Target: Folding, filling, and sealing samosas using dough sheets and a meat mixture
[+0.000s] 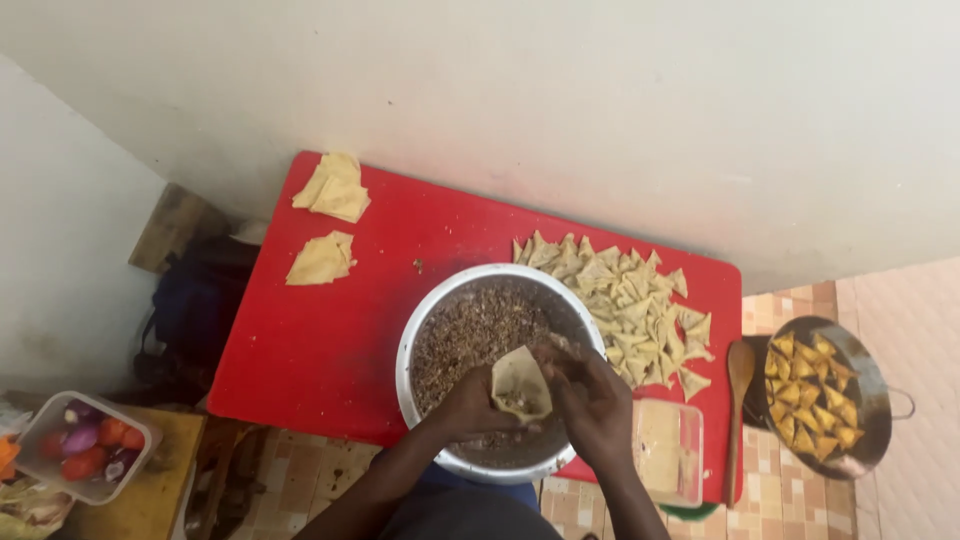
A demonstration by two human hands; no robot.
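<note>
The flat red rectangular desk [330,330] is lying tight against the pale wall along its far edge, leaving open red surface to the left of the round metal bowl of brown minced filling [470,330], which is overhanging the near edge of the desk. Two small stacks of flat pastry sheets [332,188] are sitting near the far left corner, well apart from the bowl, while the heap of folded raw triangular pastries [630,310] is crowding the bowl's right side. A clear plastic tub [668,450] is sitting at the near right corner, its contents being hard to make out. Both forearms are coming up from the bottom edge, cut off there. The left hand [468,405] is curling around a cone-shaped pastry pocket [520,385], holding it over the bowl's near side, and the right hand [592,405] is pinching at its right edge with fingers bent; the fingertips are hidden behind the dough.
</note>
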